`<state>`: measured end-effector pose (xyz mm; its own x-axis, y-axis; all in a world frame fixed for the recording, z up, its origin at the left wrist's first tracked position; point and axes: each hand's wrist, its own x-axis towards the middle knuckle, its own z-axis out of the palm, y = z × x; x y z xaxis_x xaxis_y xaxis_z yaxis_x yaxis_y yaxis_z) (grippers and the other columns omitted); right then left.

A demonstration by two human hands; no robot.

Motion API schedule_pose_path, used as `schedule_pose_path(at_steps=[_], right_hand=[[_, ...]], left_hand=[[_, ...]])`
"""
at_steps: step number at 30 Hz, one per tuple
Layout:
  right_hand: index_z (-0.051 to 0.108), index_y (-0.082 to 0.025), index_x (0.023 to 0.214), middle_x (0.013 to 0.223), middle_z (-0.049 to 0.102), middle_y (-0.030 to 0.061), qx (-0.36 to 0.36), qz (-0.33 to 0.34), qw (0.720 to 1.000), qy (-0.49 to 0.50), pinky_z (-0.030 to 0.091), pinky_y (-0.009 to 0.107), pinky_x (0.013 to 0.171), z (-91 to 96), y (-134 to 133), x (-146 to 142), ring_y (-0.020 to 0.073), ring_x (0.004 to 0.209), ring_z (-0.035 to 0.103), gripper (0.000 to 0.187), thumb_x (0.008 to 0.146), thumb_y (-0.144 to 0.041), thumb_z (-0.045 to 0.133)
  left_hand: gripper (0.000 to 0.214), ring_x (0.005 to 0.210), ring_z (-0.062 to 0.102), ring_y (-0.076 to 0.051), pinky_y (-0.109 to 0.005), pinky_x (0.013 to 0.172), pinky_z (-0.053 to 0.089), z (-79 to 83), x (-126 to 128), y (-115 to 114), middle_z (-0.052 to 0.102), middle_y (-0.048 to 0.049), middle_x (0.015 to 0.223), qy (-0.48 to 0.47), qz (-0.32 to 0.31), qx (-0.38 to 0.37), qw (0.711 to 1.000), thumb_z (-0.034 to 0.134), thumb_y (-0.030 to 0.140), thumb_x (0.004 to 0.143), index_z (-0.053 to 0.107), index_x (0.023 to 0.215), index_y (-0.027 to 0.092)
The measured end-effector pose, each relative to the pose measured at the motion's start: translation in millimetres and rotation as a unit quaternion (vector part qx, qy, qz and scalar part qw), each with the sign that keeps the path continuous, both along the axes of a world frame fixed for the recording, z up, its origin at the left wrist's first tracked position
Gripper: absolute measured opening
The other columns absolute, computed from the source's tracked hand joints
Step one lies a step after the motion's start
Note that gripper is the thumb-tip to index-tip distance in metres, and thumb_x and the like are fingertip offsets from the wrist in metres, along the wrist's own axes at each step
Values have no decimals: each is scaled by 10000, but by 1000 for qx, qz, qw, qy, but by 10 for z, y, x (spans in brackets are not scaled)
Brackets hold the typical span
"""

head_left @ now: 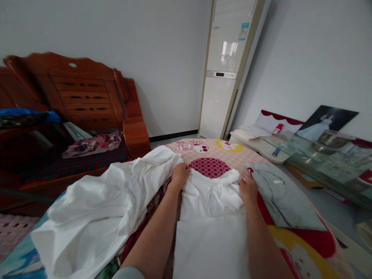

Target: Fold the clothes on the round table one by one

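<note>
A white shirt (213,199) lies in front of me, its lower part folded into a flat panel and its collar end farthest from me. At the upper left of this shirt, my left hand (179,175) pinches the cloth near the shoulder. My right hand (248,187) is closed on the opposite upper corner. Left of my left arm spreads a loose, rumpled white garment (95,211). A folded grey shirt (280,195) rests just right of my right hand.
Everything lies on a patterned pink blanket (247,158). A carved wooden sofa (84,93) with clothes on it stands left. A tall white air conditioner (219,97) fills the corner. To the right are a glass shelf (328,166) with a metal bowl (335,138) and a photo (322,122).
</note>
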<state>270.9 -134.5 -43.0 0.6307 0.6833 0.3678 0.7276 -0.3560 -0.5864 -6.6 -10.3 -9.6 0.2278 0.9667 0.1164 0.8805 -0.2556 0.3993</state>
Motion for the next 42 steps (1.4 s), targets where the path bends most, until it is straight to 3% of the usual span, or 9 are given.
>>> schedule_pose_path(at_steps=[4,7,10,16,25,30,35,39,42], right_hand=[[733,-165,869,923,731,111,-33,3,999,31,483,341,868,87,98,-45,246,951,654,232,739,-219,548],[701,-170,669,671,706,70,2,5,993,116,521,313,720,256,185,-47,242,773,678,93,635,-181,615],[678,-162,694,504,633,14,47,7,981,190,512,270,519,389,311,-59,206,556,656,98,629,-191,611],[577,-166,672,464,594,-29,227,57,896,377,536,253,456,486,603,-134,179,473,647,102,578,-140,605],[640,-165,738,706,700,64,117,122,982,78,522,307,702,200,661,-143,190,717,654,170,709,-208,479],[686,-170,824,922,719,80,60,206,977,5,481,318,883,104,630,-205,186,916,640,262,742,-133,440],[677,-162,1042,1193,644,105,27,236,970,-49,420,360,1004,146,510,-350,210,1155,559,361,772,-103,445],[703,-163,951,1053,700,123,-58,234,968,-70,447,353,942,195,326,-566,227,1005,634,308,806,-99,439],[693,-168,1005,1064,702,112,-34,272,959,-71,456,330,917,230,161,-789,215,995,636,321,844,-120,420]], left_hand=[[156,918,647,-204,-268,772,459,117,-7,-53,714,-68,961,-11,19,32,999,558,215,815,698,879,194],[148,887,658,-212,-275,751,462,237,4,-89,721,-67,910,-25,43,57,997,553,213,800,696,838,199],[128,797,670,-179,-247,726,464,315,18,-75,720,-43,777,-108,44,42,992,552,166,769,670,815,186],[154,704,669,-133,-233,702,485,319,29,-19,704,-4,757,-281,48,32,958,495,154,819,610,919,177],[433,1034,609,-176,-298,943,460,31,61,32,616,-123,1152,-166,-47,123,977,420,12,819,520,1221,137],[534,1206,529,-229,-351,1034,410,-162,101,55,522,-156,1334,-55,-103,45,992,532,58,795,468,1320,138],[566,1333,420,-191,-333,1115,334,-138,94,30,456,-123,1441,-90,-119,60,987,527,60,813,449,1364,164],[493,1174,573,-180,-324,1044,426,-33,63,19,584,-79,1324,-149,-117,44,981,527,70,818,545,1292,203],[405,1029,644,-153,-275,945,490,89,-37,22,645,-64,1238,-196,-92,80,973,485,95,854,603,1230,190]])
